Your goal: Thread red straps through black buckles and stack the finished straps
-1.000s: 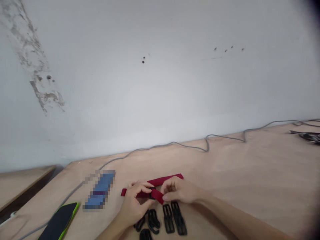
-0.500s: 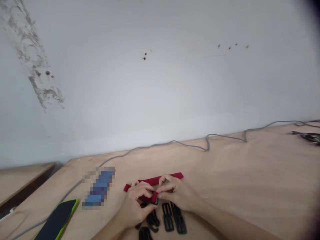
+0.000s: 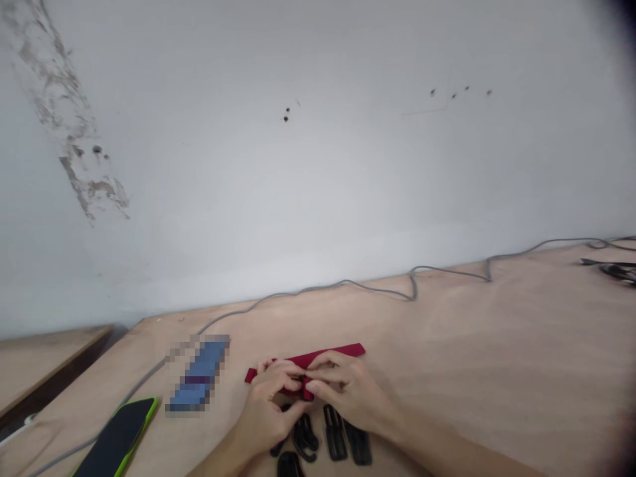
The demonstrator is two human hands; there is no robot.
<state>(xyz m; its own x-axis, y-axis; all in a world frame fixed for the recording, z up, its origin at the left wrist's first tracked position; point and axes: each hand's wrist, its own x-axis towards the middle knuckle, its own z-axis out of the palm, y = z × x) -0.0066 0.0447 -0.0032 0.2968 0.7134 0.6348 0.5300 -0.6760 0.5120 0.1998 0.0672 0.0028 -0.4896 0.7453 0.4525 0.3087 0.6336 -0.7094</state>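
A red fabric strap (image 3: 342, 350) lies across the wooden table, its left part running under my fingers. My left hand (image 3: 268, 404) is closed on the strap, thumb and fingertips pinching it beside a small black buckle (image 3: 302, 379). From the other side my right hand (image 3: 355, 387) pinches a folded red end of the strap at that buckle. Fingers hide most of the buckle, so how far the strap passes through it cannot be seen. Just below my hands lie black plastic slide buckles (image 3: 334, 437) and black plastic hooks (image 3: 305, 434).
On the left lies a phone (image 3: 116, 437) in a lime-green case, near a pixelated blue item (image 3: 203, 374). A grey cable (image 3: 377, 289) runs along the table's back edge by the white wall (image 3: 348, 185). Coiled dark cables (image 3: 619, 270) sit far right.
My right fingers have shifted slightly left and closed in over the folded strap end, covering more of the buckle. My left hand has stayed almost in place.
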